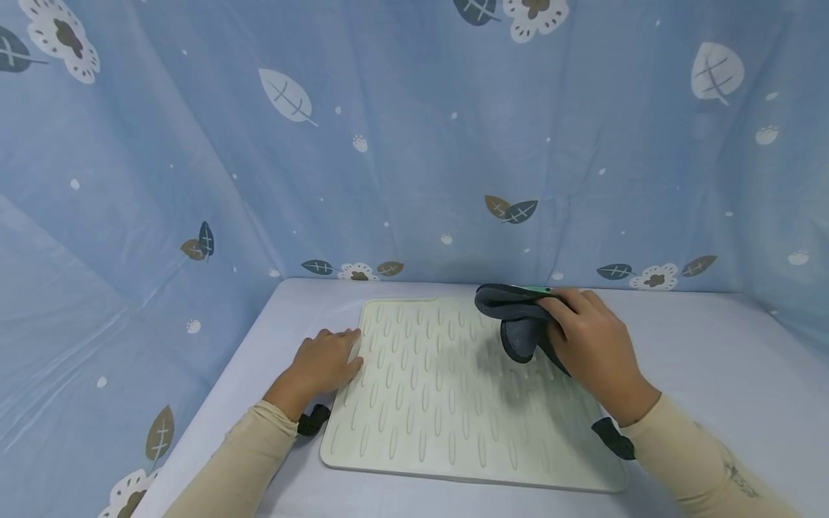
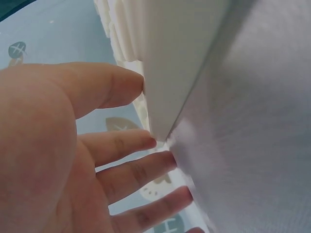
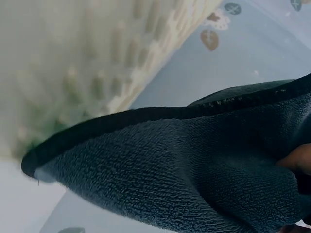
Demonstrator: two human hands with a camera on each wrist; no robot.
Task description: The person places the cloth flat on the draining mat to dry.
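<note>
From the head view I see a mat lying flat on the white-covered bench. It is pale cream with rounded corners and rows of long raised ribs. Over the mat's far right part I have a cloth, dark grey with a black border, folded over on itself; a bit of green shows beside it, near the fingers. My left hand rests at the mat's left edge, thumb and fingers apart, gripping nothing. My right hand is clamped on the cloth, above the mat's right side. Behind the mat hangs a blue curtain printed with leaves and flowers.

In my left wrist view the thumb tip touches the mat's smooth side. The fingers are nearly straight and spread a little; the forefinger's tip is at the mat's end, and the others reach past it.

In my right wrist view the cloth fills the lower right, its nubby pile clear and its border curving to a rounded tip. A finger presses into a fold at the right; most of that hand is out of sight. The mat is blurred behind; I can't tell whether the cloth touches it.
</note>
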